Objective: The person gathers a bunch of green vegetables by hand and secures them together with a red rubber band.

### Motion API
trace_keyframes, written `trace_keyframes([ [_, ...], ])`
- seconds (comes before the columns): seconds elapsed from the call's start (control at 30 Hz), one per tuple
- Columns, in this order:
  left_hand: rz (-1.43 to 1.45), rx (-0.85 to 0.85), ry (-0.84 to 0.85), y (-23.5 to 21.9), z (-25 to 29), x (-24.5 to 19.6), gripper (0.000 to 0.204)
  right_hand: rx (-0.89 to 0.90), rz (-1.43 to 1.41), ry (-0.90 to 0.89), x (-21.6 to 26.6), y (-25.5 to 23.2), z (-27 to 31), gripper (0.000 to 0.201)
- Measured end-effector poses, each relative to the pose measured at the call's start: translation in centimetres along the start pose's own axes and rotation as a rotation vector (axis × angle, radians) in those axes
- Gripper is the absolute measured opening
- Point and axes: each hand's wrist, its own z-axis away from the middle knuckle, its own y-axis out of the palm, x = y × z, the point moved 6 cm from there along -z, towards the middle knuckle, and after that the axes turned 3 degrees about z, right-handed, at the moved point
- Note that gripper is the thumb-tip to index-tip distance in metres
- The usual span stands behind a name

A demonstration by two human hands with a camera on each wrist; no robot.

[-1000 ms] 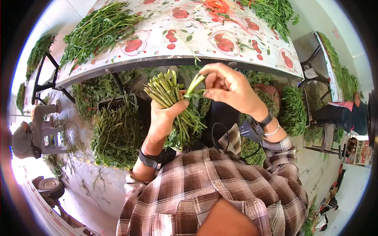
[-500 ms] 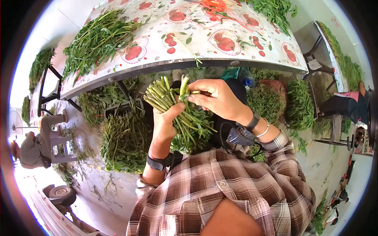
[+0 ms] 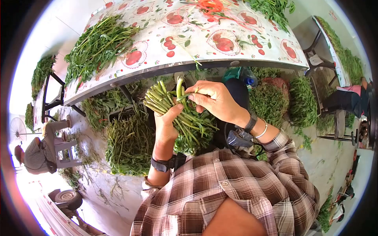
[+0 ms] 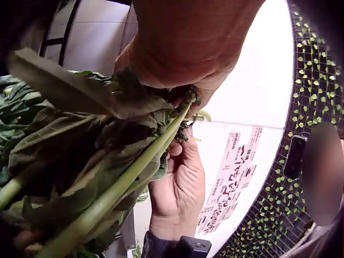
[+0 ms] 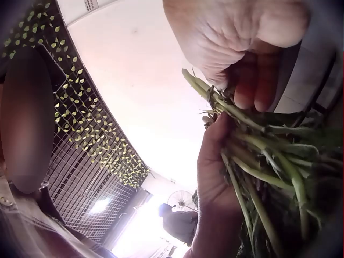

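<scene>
In the head view my left hand (image 3: 167, 122) grips a bundle of green stems (image 3: 157, 98), cut ends up, leaves hanging below the fist. My right hand (image 3: 216, 100) pinches a leafy bit at a pale stem (image 3: 180, 88) that stands at the bundle's right side. The right wrist view has the left thumb and palm (image 5: 217, 188) around the stems (image 5: 258, 140), with the right hand (image 5: 242, 43) just above them. Large leaves (image 4: 70, 145) cover much of the left wrist view; beyond them is the right hand (image 4: 180, 188).
A table with a fruit-patterned cover (image 3: 197, 43) stands in front, bearing a pile of greens (image 3: 100, 43) and red strips (image 3: 210, 7). Below are heaped greens (image 3: 128, 141) and more bunches (image 3: 303, 102). A seated person (image 3: 41, 151) is at left, another person (image 3: 350, 100) at right.
My right hand has come in from the right with the pale stem, which now stands against the bundle. The head view has shifted slightly.
</scene>
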Motion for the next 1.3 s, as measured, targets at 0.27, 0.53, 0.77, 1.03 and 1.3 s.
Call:
trace_keyframes([
  [0.27, 0.045, 0.002, 0.003, 0.0, -0.1, 0.0, 0.022, -0.010, -0.035, 0.033, -0.6, -0.1, 0.2, 0.015],
  [0.53, 0.052, -0.031, 0.037, 0.8, 0.3, -0.7, 0.024, -0.043, -0.118, 0.008, -0.4, 0.5, 0.1, 0.007],
  [0.77, -0.154, -0.056, 0.086, 1.2, 0.5, -1.1, 0.027, -0.105, 0.001, 0.015, -0.7, 0.8, 0.5, 0.011],
  [1.03, -0.226, -0.105, 0.171, 2.1, 1.1, -2.1, 0.025, -0.105, 0.014, -0.069, -0.2, 1.2, 0.6, 0.010],
  [1.3, -0.212, -0.151, 0.222, 1.9, 1.2, -2.0, 0.023, -0.135, -0.114, -0.028, -0.4, 1.2, 0.7, 0.012],
])
